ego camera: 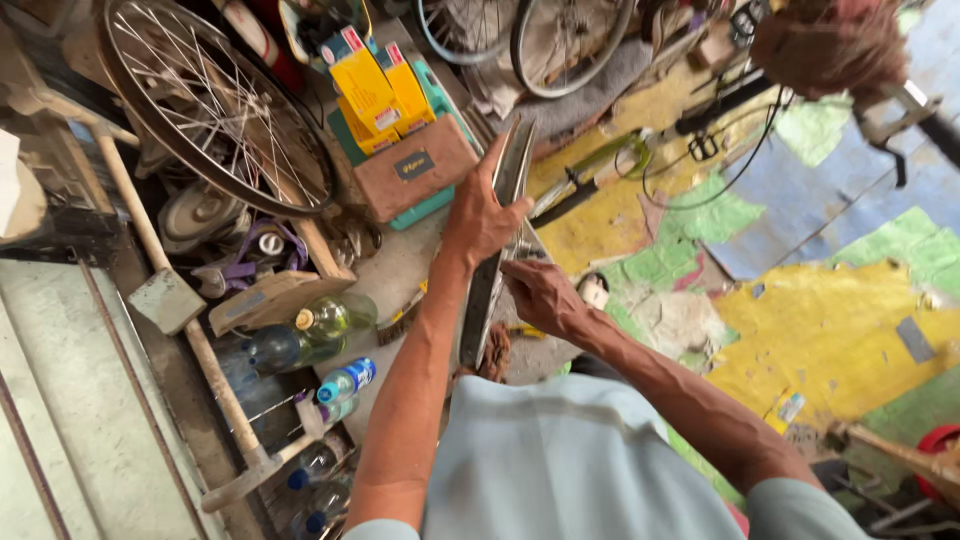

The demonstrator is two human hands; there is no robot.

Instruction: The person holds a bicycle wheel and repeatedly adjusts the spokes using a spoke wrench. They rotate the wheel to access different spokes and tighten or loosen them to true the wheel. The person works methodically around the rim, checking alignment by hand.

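Both hands grip a bare metal wheel rim (pixel 497 240) held edge-on before the chest: the left hand (pixel 480 215) closed over its upper part, the right hand (pixel 540 295) pinching it lower down. Left of it, two yellow boxes (pixel 378 88) sit on a teal case (pixel 435 150), and two clear bottles (pixel 310 335) lie near a blue-capped one (pixel 345 382).

metal rim strip (pixel 497 240) | long, curved, silvery | upright on edge | held in both hands
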